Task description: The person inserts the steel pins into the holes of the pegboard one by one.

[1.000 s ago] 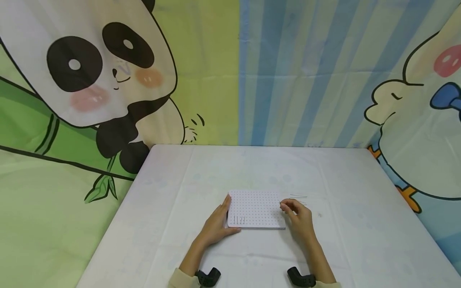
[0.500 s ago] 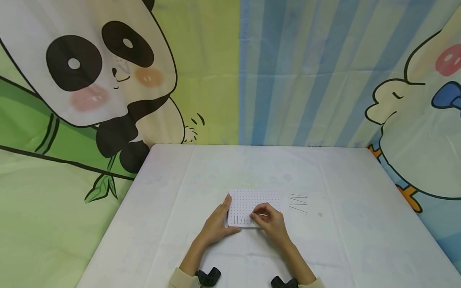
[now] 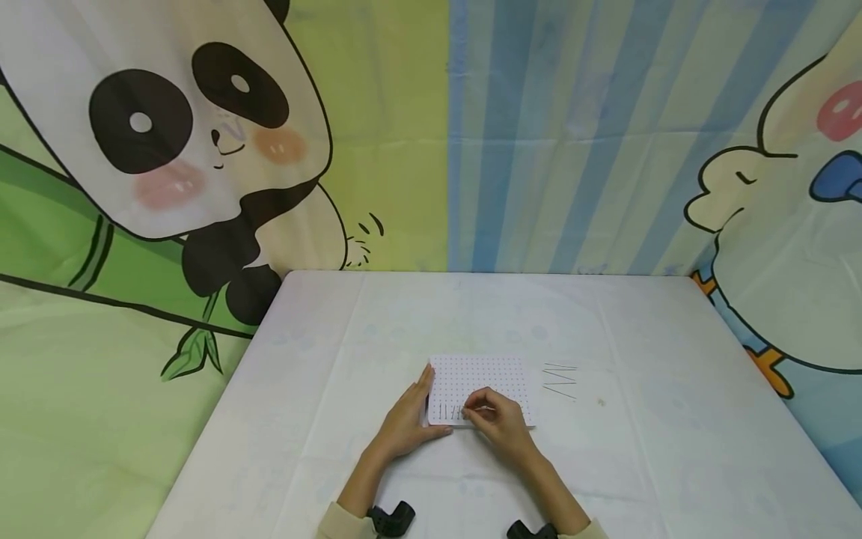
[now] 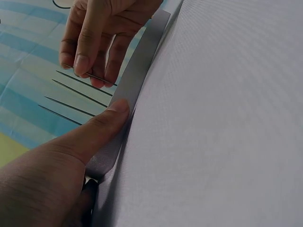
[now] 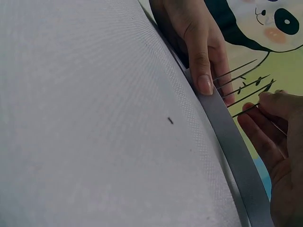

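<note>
A white board [image 3: 481, 378] with a grid of small holes lies on the table. My left hand [image 3: 404, 419] braces its near left corner, fingers extended along the left side and thumb on the front edge. Several thin dark pins [image 4: 80, 89] stand upright in a row near that front edge. Between thumb and fingertips my right hand [image 3: 501, 427] pinches another thin pin [image 4: 102, 80], held upright at the right end of the row. In the head view its tip is hidden by the fingers, so I cannot tell whether it sits in a hole.
Several loose pins [image 3: 560, 383] lie on the white tablecloth [image 3: 646, 419] just right of the board. Behind the table hangs a cartoon-printed cloth [image 3: 390, 135], and another print runs down at the right. A black wrist camera [image 3: 392, 519] is strapped to the left wrist.
My right hand has moved from beside the board's right edge leftward over it, to the row of standing pins, then shifted slightly further left. The left hand stays in place.
</note>
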Action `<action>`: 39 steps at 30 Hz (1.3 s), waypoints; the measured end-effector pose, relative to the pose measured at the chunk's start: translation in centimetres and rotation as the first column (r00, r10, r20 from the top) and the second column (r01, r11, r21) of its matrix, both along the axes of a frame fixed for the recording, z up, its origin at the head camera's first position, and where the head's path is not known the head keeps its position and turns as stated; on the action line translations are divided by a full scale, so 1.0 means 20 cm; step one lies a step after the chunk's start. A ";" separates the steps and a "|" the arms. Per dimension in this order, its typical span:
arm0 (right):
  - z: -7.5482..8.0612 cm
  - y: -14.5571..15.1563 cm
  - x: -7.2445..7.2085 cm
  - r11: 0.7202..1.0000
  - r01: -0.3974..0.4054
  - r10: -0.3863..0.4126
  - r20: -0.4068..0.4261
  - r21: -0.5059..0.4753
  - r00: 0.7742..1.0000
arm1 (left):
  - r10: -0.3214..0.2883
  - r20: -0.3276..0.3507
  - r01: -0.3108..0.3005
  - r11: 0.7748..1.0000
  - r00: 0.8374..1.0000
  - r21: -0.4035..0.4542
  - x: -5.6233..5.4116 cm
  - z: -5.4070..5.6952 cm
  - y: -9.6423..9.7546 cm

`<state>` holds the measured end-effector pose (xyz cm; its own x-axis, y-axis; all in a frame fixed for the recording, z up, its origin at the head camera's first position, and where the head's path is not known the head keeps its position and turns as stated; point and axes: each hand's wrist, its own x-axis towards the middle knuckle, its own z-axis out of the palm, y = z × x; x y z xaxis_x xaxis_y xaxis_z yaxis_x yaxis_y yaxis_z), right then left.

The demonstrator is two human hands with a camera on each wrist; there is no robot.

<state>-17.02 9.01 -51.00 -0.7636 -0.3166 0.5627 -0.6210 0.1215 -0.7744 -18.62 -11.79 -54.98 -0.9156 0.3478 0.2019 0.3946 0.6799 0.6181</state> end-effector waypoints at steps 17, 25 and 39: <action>-0.02 -0.01 -0.03 0.998 0.002 0.002 -0.055 0.059 0.998 | 0.010 0.041 -0.010 1.000 0.999 0.007 -0.01 0.00 -0.01; -0.03 0.00 -0.03 0.996 0.016 -0.013 -0.032 0.092 0.999 | 0.012 0.039 -0.012 1.000 0.999 0.005 -0.01 -0.01 -0.01; -0.12 0.39 -0.15 0.965 0.256 -0.261 0.157 0.050 0.952 | 0.031 0.039 -0.030 0.999 0.999 -0.035 0.00 0.00 0.01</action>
